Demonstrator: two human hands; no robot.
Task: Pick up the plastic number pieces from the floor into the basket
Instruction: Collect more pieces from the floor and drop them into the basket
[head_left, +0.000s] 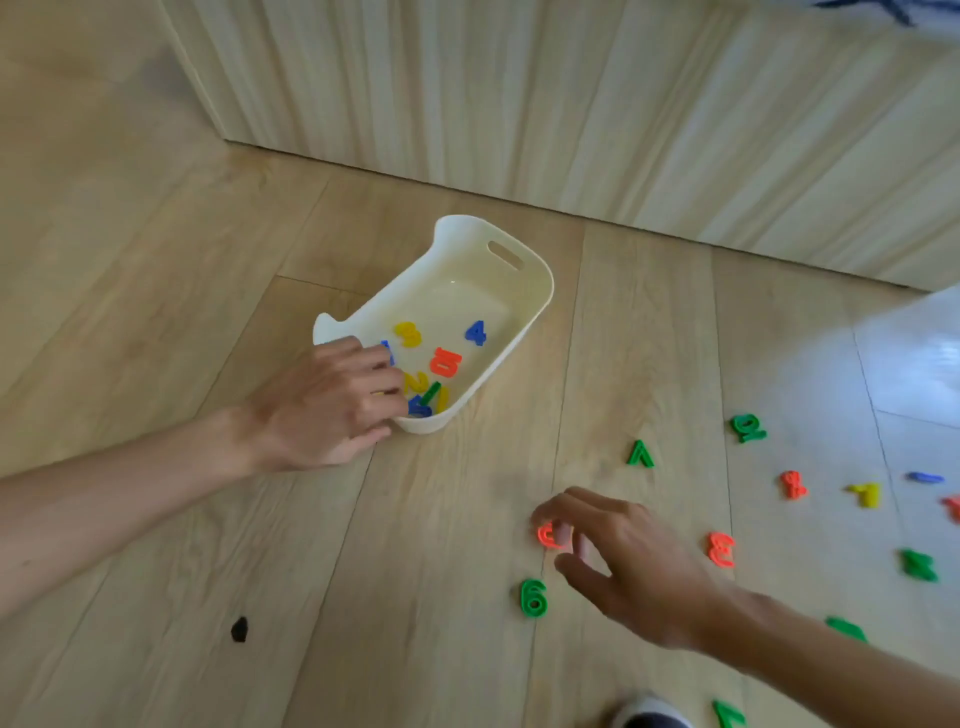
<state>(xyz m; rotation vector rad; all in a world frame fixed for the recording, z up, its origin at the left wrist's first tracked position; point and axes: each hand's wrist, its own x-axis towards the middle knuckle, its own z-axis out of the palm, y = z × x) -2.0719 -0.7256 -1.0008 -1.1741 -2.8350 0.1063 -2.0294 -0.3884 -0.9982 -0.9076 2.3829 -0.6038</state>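
Observation:
A cream plastic basket (535, 306) stands on the wooden floor, holding several pieces, among them a yellow 3 (408, 333), a blue 4 (476, 332) and an orange piece (445, 362). My left hand (322, 405) grips the basket's near corner, fingers inside and thumb outside. To the lower right, my right hand (628, 561) pinches an orange number piece (546, 535) at floor level. Loose on the floor around it lie a green 6 (533, 597), an orange 3 (722, 549), a green 7 (640, 454) and several more pieces further right.
A wood-panelled wall (571, 104) runs behind the basket. Glossy pale tiles (909, 364) begin at the right, with pieces scattered across the seam. A shoe tip (649, 714) shows at the bottom edge. A small dark spot (239, 629) marks the floor at lower left.

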